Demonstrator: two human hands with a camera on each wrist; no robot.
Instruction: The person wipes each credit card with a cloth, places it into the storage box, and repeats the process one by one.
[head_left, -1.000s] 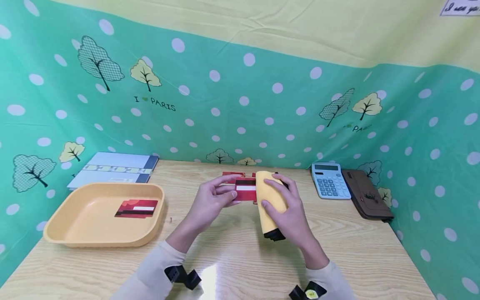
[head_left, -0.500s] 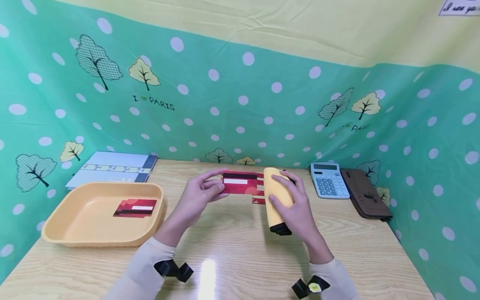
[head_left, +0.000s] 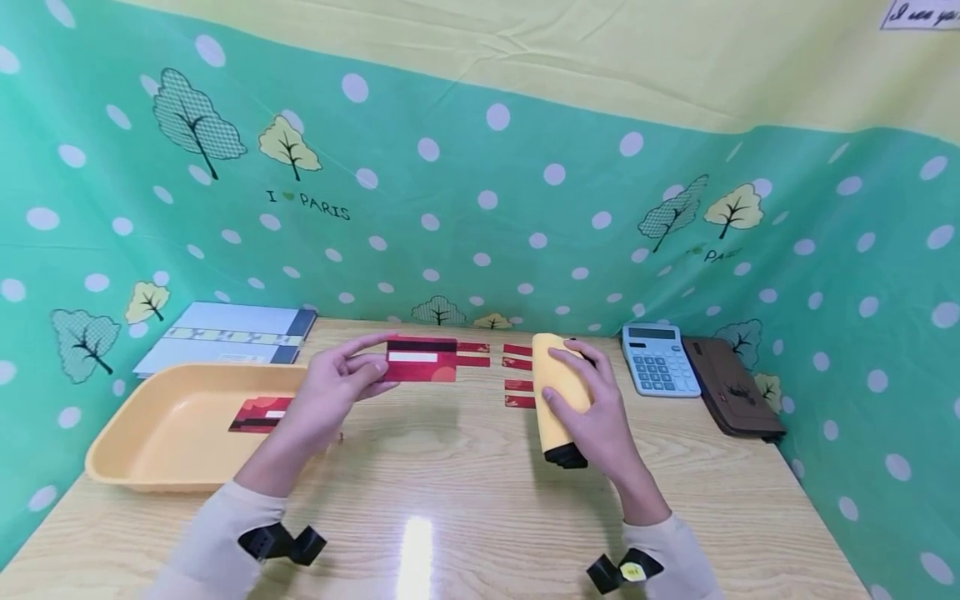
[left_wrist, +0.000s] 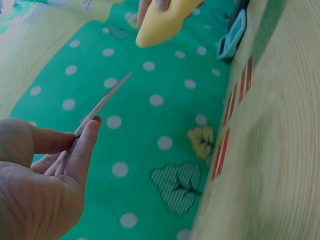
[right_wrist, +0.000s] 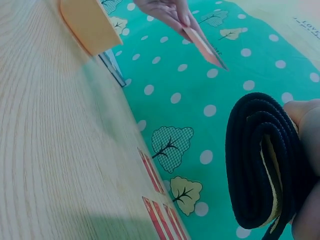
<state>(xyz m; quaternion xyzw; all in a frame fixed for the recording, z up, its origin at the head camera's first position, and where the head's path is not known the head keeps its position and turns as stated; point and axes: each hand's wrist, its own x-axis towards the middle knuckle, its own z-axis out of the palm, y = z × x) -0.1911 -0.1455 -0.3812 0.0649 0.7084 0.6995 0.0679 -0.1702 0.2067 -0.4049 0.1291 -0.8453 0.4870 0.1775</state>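
Card (head_left: 427, 370) juts sideways, one end pinched by the left hand (head_left: 332, 385); the right hand (head_left: 596, 406) grips the yellow roll (head_left: 552, 417).

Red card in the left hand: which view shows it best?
The head view: the red card faces it, black stripe and white strip plain. The left wrist view shows it nearly edge-on, pinched by the left hand; the right wrist view, slanted.

Card (head_left: 427, 371) in left hand (head_left: 330, 390): smooth
Roll (head_left: 551, 421) in right hand (head_left: 596, 412): matt cloth
Tabletop (head_left: 480, 483) below: glossy, wood-grained
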